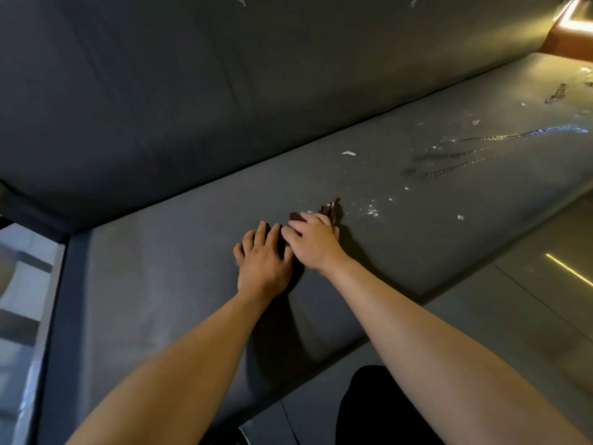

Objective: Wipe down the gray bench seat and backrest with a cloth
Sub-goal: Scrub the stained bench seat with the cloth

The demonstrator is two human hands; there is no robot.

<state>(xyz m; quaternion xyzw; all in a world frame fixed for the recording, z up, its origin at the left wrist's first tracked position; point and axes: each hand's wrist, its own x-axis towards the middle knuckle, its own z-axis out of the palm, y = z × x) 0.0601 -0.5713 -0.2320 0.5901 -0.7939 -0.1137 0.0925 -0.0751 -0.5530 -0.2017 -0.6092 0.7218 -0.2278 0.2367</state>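
A: Where the fingers meet, how do they lie?

B: The left hand has straight fingers, slightly apart, pressed flat at the cloth's left edge. The right hand has its fingers close together, flat on top of the cloth.

A: And the cloth itself?

B: Dark, bunched, mostly hidden under both hands on the seat, one tip poking out beyond the right hand. Right of the cloth are wet streaks and white bits. Behind it rises the backrest.
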